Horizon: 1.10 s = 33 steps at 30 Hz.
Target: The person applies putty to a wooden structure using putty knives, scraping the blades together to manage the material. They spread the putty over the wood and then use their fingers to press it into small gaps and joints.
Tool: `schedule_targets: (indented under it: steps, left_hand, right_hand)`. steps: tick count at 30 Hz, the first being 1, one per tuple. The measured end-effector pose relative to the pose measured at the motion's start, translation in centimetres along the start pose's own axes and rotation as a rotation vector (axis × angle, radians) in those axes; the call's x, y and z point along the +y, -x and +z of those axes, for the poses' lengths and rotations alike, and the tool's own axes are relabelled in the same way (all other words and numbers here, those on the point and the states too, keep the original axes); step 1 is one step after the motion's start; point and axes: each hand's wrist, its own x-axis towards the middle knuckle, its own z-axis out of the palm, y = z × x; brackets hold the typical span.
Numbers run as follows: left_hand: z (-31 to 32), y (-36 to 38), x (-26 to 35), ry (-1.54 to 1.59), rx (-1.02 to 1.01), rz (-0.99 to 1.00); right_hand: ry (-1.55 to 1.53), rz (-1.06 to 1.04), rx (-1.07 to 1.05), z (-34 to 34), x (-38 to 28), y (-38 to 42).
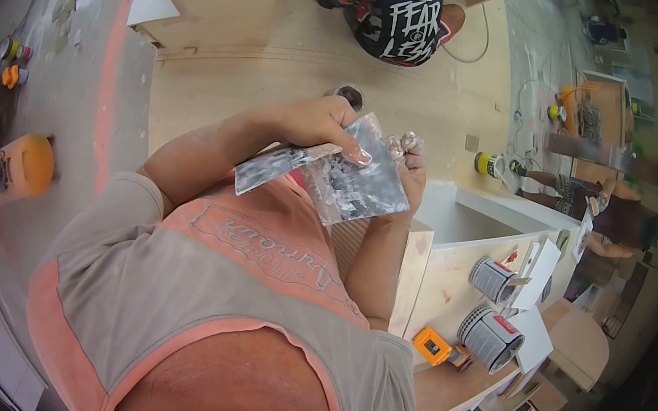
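Both my hands are in front of my chest around two thin, flat plates with smeared grey-and-white faces, like putty spreaders. My left hand is closed, its thumb lying across the top of the larger plate. The narrower plate sticks out to the left beneath that hand. My right hand is closed at the larger plate's right edge, its fingers curled and whitened with dust or filler. Part of its grip is hidden behind the plate.
A person in a black printed shirt is bent down ahead. At right stand an open pale box, two cans and an orange power tool. Another person works farther right. A yellow-orange machine stands left.
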Motion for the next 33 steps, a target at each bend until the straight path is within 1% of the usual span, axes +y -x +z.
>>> schedule_targets:
  steps: [1,2,4,7,11,13,14,16,17,19,23,25,26,28,29,31,32,33]
  left_hand:
    - [-0.1,0.2,-0.1,0.012,0.000,-0.004]
    - [-0.2,0.5,-0.1,0.015,0.004,-0.001]
    - [-0.3,1.0,0.1,-0.004,0.023,0.012]
    - [-0.5,1.8,0.1,-0.003,0.040,0.039]
    - [-0.5,2.6,0.3,0.019,0.063,0.052]
    - [-0.8,3.1,0.4,-0.101,0.023,0.059]
    - [-0.9,3.2,0.3,-0.100,0.026,0.060]
    - [-0.7,3.3,-0.1,-0.072,0.045,0.074]
    - [-0.7,3.3,-0.2,-0.073,0.046,0.073]
    - [-0.9,3.4,-0.1,-0.126,0.070,0.062]
    - [-1.0,3.5,-0.1,-0.197,0.110,0.076]
    - [-1.2,3.4,-0.3,-0.114,0.125,0.104]
    - [-1.4,3.4,-0.1,-0.115,0.125,0.109]
    - [-1.6,3.5,0.1,-0.056,0.091,0.118]
    - [-1.6,3.6,0.4,-0.056,0.090,0.120]
    - [-1.7,3.8,0.9,0.048,0.054,0.095]
    - [-1.9,3.9,1.0,0.050,0.051,0.097]
    - [-2.0,3.8,1.0,0.059,0.064,0.092]
  right_hand:
    - [0.080,0.006,-0.029,0.3,-0.3,-0.1]
    - [0.082,0.012,-0.032,0.7,-0.5,-0.1]
    - [0.196,0.026,-0.065,1.5,-1.0,-0.3]
    - [0.246,0.080,-0.118,1.8,-1.3,-0.4]
    - [0.332,0.106,-0.084,2.3,-1.7,-0.5]
    - [0.361,0.223,-0.163,2.5,-1.9,-0.7]
    - [0.360,0.225,-0.164,2.6,-2.1,-0.8]
    - [0.487,0.327,-0.121,2.7,-2.6,-1.0]
    - [0.485,0.326,-0.121,2.8,-2.7,-1.1]
    - [0.575,0.408,-0.084,3.0,-2.9,-1.4]
    - [0.540,0.390,-0.027,2.8,-2.6,-1.9]
    - [0.553,0.316,0.020,2.7,-2.2,-2.6]
    - [0.556,0.315,0.017,2.5,-1.8,-2.8]
    - [0.386,0.175,0.050,2.7,-0.7,-2.9]
    - [0.388,0.174,0.050,3.3,-0.2,-2.9]
    - [0.018,-0.071,0.063,4.7,0.7,-2.7]
    - [0.021,-0.071,0.064,4.8,1.1,-2.8]
    - [-0.003,-0.072,-0.010,4.8,1.5,-2.9]
